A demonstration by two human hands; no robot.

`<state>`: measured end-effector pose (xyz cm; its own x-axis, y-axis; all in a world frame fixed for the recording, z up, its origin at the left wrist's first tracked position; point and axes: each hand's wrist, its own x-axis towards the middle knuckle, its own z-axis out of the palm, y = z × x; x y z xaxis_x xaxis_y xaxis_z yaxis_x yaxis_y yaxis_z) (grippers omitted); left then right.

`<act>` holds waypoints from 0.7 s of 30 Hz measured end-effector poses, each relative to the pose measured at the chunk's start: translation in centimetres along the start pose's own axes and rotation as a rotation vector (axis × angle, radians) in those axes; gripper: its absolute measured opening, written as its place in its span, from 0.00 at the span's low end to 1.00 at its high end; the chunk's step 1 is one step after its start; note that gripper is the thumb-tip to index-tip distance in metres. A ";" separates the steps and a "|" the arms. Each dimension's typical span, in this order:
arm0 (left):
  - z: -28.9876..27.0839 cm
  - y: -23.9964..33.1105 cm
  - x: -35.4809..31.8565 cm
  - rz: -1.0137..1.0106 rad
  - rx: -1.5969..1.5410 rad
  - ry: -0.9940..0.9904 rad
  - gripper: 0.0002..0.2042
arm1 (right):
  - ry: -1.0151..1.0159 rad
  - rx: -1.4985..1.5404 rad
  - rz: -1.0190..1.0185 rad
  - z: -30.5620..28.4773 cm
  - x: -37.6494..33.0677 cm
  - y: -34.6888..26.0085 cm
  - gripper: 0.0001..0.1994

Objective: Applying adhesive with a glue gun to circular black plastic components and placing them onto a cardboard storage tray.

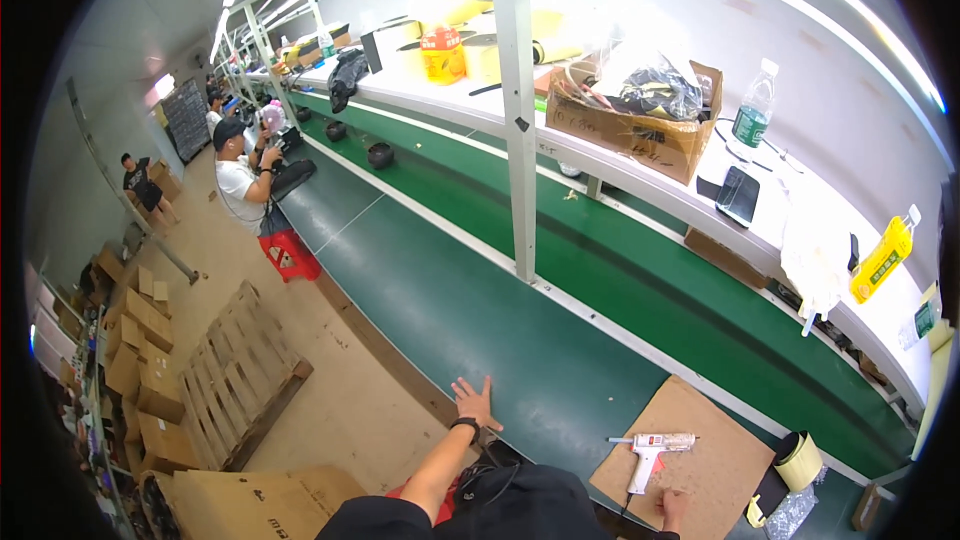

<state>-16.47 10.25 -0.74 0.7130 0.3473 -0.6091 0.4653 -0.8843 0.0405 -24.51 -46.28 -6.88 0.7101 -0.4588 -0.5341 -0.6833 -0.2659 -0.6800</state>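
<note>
My left hand point(474, 404) lies flat with fingers spread on the edge of the dark green worktop point(440, 300), a black band round its wrist. It holds nothing. My right hand point(672, 506) rests on a brown cardboard sheet point(700, 440), its fingers curled in and nothing showing in them. Just beyond that hand a white glue gun point(648, 458) lies on its side on the cardboard, apart from the fingers. Its nozzle points left, and a dark cord runs from its handle toward my body.
Beyond the worktop runs a green conveyor belt point(620, 250) carrying dark round pieces point(380, 155). A post point(515, 120) stands between. The shelf above holds a carton point(635, 125), a bottle point(754, 110) and a phone point(738, 196). A yellow roll point(800, 462) sits right. A pallet point(240, 370) lies left; people sit farther along.
</note>
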 end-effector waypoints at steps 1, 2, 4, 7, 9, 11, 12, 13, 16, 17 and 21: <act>-0.3 -0.3 -0.7 0.050 0.039 0.030 0.70 | 0.055 -0.038 -0.061 0.6 0.3 0.5 0.15; -0.8 -1.1 -0.3 0.059 0.039 0.036 0.70 | 0.063 -0.033 -0.064 0.9 0.4 1.1 0.15; -2.0 -3.9 0.1 0.222 0.034 -0.115 0.61 | 0.151 -0.222 -0.183 2.2 1.2 3.0 0.12; -8.2 -7.6 3.2 0.464 -0.032 -0.275 0.40 | 0.107 -0.365 -0.191 2.0 2.3 4.3 0.15; -13.1 -10.0 5.5 0.526 -0.264 -0.431 0.31 | 0.071 -0.387 -0.207 3.4 1.5 2.4 0.15; -19.5 -12.6 8.0 0.488 -0.224 -0.241 0.25 | 0.039 -0.402 -0.233 6.1 1.0 -0.7 0.15; -22.2 -15.0 10.1 0.552 -0.129 -0.060 0.23 | 0.014 -0.415 -0.250 7.8 0.6 -2.6 0.15; -26.2 -15.6 11.8 0.559 -0.174 -0.018 0.20 | 0.011 -0.431 -0.252 8.7 0.0 -4.1 0.15; -37.2 -21.0 19.6 0.569 -0.230 0.111 0.16 | -0.024 -0.495 -0.277 12.7 -1.2 -9.7 0.15; -41.1 -21.5 22.4 0.569 -0.212 0.151 0.16 | -0.041 -0.491 -0.275 14.7 -1.6 -11.3 0.15; -47.7 -31.2 37.3 0.329 -0.536 0.126 0.19 | -0.116 -0.569 -0.292 20.9 -3.9 -18.3 0.15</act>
<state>20.65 65.73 13.05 0.9040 0.1473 -0.4014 0.3864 -0.6836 0.6192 -11.23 -21.92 -2.83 0.8722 -0.2136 -0.4401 -0.4201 -0.7881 -0.4499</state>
